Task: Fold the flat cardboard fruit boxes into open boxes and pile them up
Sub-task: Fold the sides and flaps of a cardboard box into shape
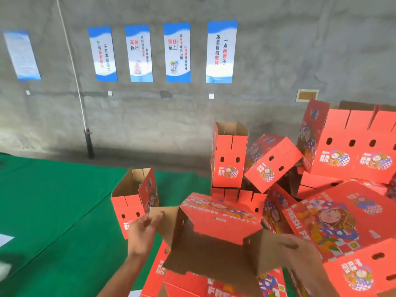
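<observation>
A red printed cardboard fruit box (218,221) is half opened in front of me, its brown inside facing up. My left hand (142,232) pinches the brown end flap (162,217) at the box's left side. My right hand (300,247) grips the brown flap at the right side, fingers curled over its edge. Under the box lies a stack of flat red boxes (205,284). Several folded open boxes (229,155) are piled behind and to the right, some upright, some tipped. One folded box (132,200) stands alone at the left on the green mat.
A green mat (53,211) covers the floor at the left. A grey concrete wall (192,116) with several blue and white posters rises behind. A thin white pole (85,125) with a dark base leans by the wall.
</observation>
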{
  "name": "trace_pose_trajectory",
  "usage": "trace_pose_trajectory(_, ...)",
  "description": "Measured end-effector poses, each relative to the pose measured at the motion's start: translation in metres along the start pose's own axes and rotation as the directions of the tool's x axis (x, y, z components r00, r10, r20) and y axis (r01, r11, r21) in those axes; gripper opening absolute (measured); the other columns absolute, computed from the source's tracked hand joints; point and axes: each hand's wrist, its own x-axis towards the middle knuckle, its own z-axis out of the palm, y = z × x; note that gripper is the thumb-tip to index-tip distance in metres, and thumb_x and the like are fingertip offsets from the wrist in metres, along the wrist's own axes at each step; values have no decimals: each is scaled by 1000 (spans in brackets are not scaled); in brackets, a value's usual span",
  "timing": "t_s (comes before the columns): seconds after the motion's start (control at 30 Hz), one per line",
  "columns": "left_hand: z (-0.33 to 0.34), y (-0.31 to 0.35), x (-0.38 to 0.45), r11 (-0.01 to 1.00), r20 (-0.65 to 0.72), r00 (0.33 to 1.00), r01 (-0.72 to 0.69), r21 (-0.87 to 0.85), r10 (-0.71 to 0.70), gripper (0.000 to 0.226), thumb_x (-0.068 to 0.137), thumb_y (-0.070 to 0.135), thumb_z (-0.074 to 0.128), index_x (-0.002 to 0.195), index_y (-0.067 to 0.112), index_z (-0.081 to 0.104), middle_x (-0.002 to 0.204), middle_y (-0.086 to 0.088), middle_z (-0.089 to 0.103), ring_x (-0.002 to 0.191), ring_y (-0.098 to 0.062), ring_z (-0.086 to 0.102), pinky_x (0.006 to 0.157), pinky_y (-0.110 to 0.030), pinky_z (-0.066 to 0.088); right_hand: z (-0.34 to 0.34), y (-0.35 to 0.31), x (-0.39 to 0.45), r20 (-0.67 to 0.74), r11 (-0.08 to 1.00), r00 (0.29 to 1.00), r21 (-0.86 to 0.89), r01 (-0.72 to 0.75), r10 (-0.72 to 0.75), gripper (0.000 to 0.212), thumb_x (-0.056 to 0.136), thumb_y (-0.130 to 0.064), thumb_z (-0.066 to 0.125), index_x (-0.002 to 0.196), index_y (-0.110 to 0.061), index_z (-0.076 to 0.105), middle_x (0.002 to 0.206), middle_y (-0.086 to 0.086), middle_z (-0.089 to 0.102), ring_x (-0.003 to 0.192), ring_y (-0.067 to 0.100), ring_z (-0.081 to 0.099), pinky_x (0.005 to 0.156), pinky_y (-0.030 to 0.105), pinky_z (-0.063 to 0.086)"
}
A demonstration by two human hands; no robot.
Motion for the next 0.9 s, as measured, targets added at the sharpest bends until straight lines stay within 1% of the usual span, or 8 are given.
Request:
trace_pose_trajectory(0.2, -9, 99, 31, 916, -208, 957, -260, -304, 202, 8, 96, 22, 71, 104, 21, 74, 85, 7, 75, 75, -4, 60, 67, -17, 51, -4, -94, 4, -325, 821, 912, 430, 377, -248, 52, 96, -8, 68, 135, -40, 56, 90, -15, 77, 76, -2, 71, 60, 13, 55)
trace_pose_trajectory(0.33, -6, 115, 35, 924, -222, 914, -368, -107, 338, 25, 101, 9, 59, 115, 25, 73, 97, 10, 75, 88, -11, 66, 82, -33, 54, -2, -108, 16, -307, 871, 886, 244, 426, -347, 24, 101, -5, 60, 112, -21, 74, 99, -5, 75, 79, 1, 67, 65, 9, 51)
trace_pose_trajectory(0.43, 1, 96, 29, 953, -207, 931, -302, 29, 301, 29, 101, 3, 51, 110, 15, 76, 83, 34, 69, 72, 8, 59, 70, -18, 47, 6, -91, 16, -130, 936, 934, 77, 344, -332, 26, 99, 7, 55, 94, -4, 78, 96, 10, 76, 84, 14, 67, 69, 7, 48)
trace_pose_trajectory(0.5, 4, 87, 24, 971, -190, 953, -240, -9, 234, 32, 100, 5, 47, 120, 8, 72, 101, 24, 70, 82, 20, 58, 71, -1, 41, 6, -78, 16, -82, 956, 954, 38, 291, -287, 26, 99, 7, 55, 93, -4, 78, 96, 10, 77, 80, 8, 69, 66, 6, 47)
trace_pose_trajectory(0.57, 8, 86, 20, 989, -116, 985, -134, -60, 126, 40, 102, 20, 43, 133, 9, 65, 126, 6, 68, 108, 11, 56, 87, 2, 36, 2, -70, 20, -83, 966, 966, 56, 251, -246, 23, 99, 6, 58, 96, -3, 78, 97, 8, 76, 74, -3, 68, 63, 4, 47)
trace_pose_trajectory(0.67, 11, 85, 12, 988, 156, 985, -52, -146, 75, 79, 97, 71, 26, 154, 19, 44, 157, 6, 44, 143, -4, 39, 121, -27, 25, -2, -71, 32, -104, 975, 970, 5, 222, -221, 17, 96, 6, 63, 102, 3, 78, 98, 13, 75, 78, 12, 67, 61, 4, 45)
trace_pose_trajectory(0.77, 8, 82, 9, 931, 309, 950, 72, -359, 46, 114, 74, 96, 25, 159, 21, 34, 163, 11, 35, 148, -4, 32, 126, -38, 21, 0, -76, 40, -109, 968, 964, -103, 231, -241, 16, 95, 4, 65, 101, 2, 79, 98, 15, 74, 84, 24, 65, 62, 5, 43)
trace_pose_trajectory(0.9, 3, 75, 6, 979, 293, 944, -107, -175, 155, 81, 94, 52, 60, 161, 25, 25, 138, 37, 52, 124, 21, 47, 106, -8, 38, 4, -79, 48, -108, 969, 968, -128, 211, -225, 14, 94, 3, 66, 99, -2, 78, 104, 16, 73, 86, 23, 64, 62, 6, 46)
